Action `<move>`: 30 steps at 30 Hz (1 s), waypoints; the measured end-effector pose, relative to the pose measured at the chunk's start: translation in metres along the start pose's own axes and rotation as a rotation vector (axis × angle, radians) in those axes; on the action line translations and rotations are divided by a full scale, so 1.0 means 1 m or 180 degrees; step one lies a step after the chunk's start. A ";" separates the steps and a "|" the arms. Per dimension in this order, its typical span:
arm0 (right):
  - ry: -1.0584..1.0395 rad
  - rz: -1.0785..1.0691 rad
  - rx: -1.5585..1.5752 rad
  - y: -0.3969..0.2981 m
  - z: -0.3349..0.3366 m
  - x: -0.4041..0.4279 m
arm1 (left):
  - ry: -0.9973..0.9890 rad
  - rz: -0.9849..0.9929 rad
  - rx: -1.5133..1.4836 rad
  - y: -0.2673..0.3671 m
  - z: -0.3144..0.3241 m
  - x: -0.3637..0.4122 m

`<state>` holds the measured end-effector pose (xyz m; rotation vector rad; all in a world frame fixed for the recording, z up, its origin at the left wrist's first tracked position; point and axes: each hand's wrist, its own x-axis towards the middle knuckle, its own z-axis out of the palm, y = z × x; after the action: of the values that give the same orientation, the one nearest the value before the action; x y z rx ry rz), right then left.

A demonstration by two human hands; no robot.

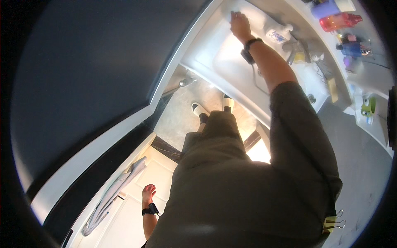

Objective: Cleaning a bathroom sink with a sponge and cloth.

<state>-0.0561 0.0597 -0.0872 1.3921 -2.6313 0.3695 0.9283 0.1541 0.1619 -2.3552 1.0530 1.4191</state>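
My right hand [240,26] reaches over the far left part of a white washbasin [204,49], fingers curled down near its surface. Whether anything is under the fingers cannot be told. A black band with a small device and cable is on that wrist. To the right of this hand a white pump bottle [277,34] lies tilted, and beyond it is the metal faucet [291,49]. My left hand [149,192] hangs low at my left side, before a white panelled door, fingers loosely bent and apart with nothing in them. It too wears a black wrist band.
A shelf along the right holds a red bottle [338,22], a blue bottle [352,49] and a green cup [368,107]. Grey cloth [114,195] hangs at the door. A dark wall panel with a white frame [173,55] borders the basin. My slippered feet stand below.
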 end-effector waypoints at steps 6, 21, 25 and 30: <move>-0.0387 -0.0483 0.0993 -0.062 0.007 -0.022 | 0.0042 -0.0055 -0.0121 -0.003 -0.005 -0.012; -0.0412 0.2515 0.1864 0.125 0.003 -0.299 | -0.0549 0.0132 0.0081 0.034 0.028 0.046; 0.0929 0.2656 0.2229 0.122 -0.024 -0.298 | -0.0473 0.0317 0.0135 0.060 0.026 0.058; 0.1168 0.2453 0.2735 0.125 -0.038 -0.294 | -0.0588 0.0502 0.0269 0.095 0.025 0.066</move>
<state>0.0059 0.3710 -0.1396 0.2269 -2.6299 1.7843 0.8677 0.0662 0.1112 -2.0764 1.2425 1.5775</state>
